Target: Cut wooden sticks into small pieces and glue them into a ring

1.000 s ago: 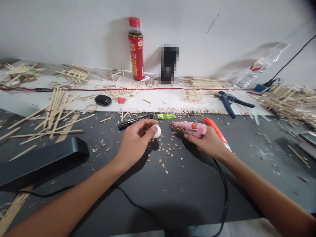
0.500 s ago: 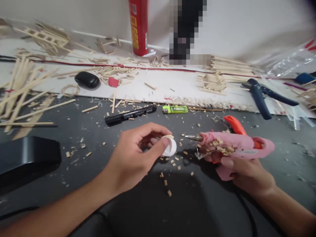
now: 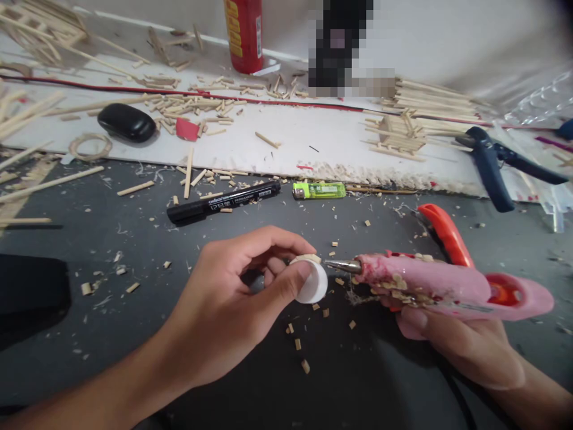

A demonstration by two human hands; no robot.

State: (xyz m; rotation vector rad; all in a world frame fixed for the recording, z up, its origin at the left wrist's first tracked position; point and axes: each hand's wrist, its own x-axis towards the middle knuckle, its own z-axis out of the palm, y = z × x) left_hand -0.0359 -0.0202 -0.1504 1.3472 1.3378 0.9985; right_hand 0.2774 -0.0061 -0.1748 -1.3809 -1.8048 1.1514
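Between thumb and fingers, my left hand (image 3: 242,298) pinches a round white cap (image 3: 316,285). A small piece of pale wood (image 3: 314,258) shows at the cap's upper edge, under my fingertip. My right hand (image 3: 465,340) is wrapped round the handle of a pink hot glue gun (image 3: 430,283), whose body is crusted with dried bits. Its metal nozzle points left, close to the upper right rim of the cap; whether it touches the wood, I cannot tell. Small wood offcuts (image 3: 298,344) lie on the dark table below.
Behind my hands lie a black permanent marker (image 3: 224,202), a green lighter (image 3: 319,190) and red-handled pliers or cutters (image 3: 445,233). Blue-handled cutters (image 3: 492,167) rest on the white board (image 3: 295,143) among wooden sticks. A black box-like object (image 3: 33,298) stands at left; a red can (image 3: 244,39) is at the back.
The glue gun's nozzle has come nearer to the white cap, and its body now appears larger and lower. The view has shifted closer. Both hands keep their holds.
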